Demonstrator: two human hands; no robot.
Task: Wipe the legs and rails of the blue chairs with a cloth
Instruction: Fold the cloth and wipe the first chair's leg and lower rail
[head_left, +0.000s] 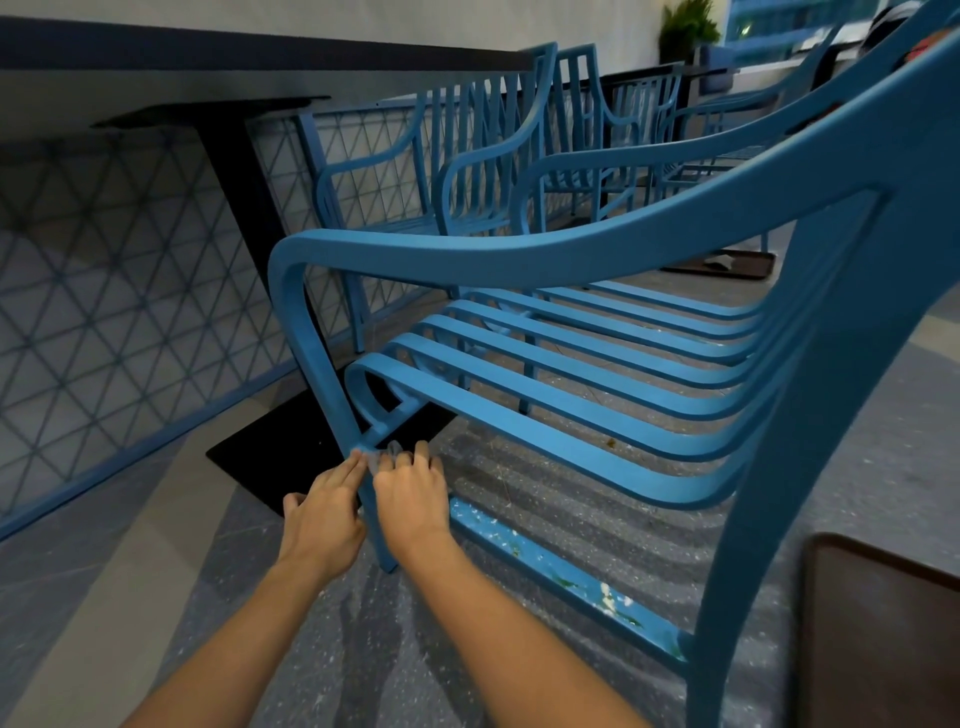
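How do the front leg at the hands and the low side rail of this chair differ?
The front leg stands near upright; the low side rail runs along just above the floor. The leg looks clean; the rail carries white and green specks. Both hands flank the leg; none touches the rail. Both are blue.

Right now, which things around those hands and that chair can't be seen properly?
- Cloth: only a grey scrap shows in the head view; the right hand covers the rest.
- Front leg: its middle is hidden between the two hands.
- Left hand: whether its fingers grip the leg can't be told.
- Specks on the side rail: too small to identify.
- Brown object: cut off by the frame edge.
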